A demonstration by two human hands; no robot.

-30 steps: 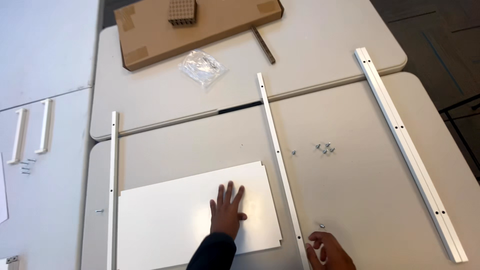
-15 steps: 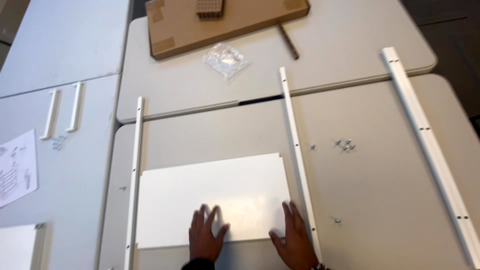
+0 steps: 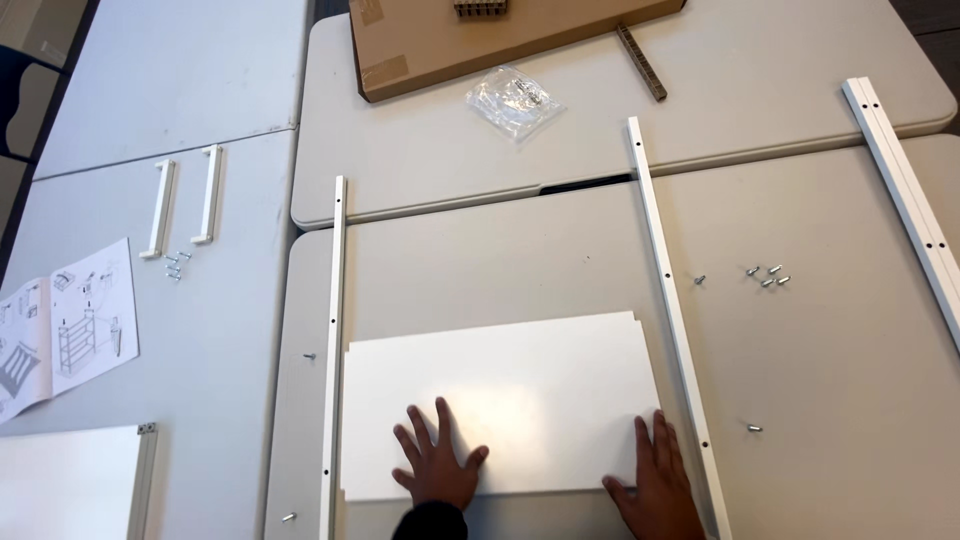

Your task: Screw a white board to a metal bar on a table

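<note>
A white flat panel [image 3: 500, 395] lies on the grey table between two long white rails. My left hand [image 3: 436, 458] rests flat on the panel's near edge with its fingers spread. My right hand [image 3: 655, 475] lies flat on the panel's near right corner, touching the middle rail [image 3: 668, 300]. The left rail [image 3: 333, 350] runs along the panel's left edge. Neither hand holds anything.
A third white rail [image 3: 905, 195] lies at the right. Loose screws [image 3: 768, 275] sit right of the middle rail. A cardboard box [image 3: 480, 35], a clear plastic bag [image 3: 512, 100], two white handles [image 3: 185, 198], an instruction sheet [image 3: 65, 325] and another white panel [image 3: 70, 485] lie around.
My right hand has left the spot by a screw at the table's front and now lies on the panel's right corner. My left hand has slid to the left. The view has shifted.
</note>
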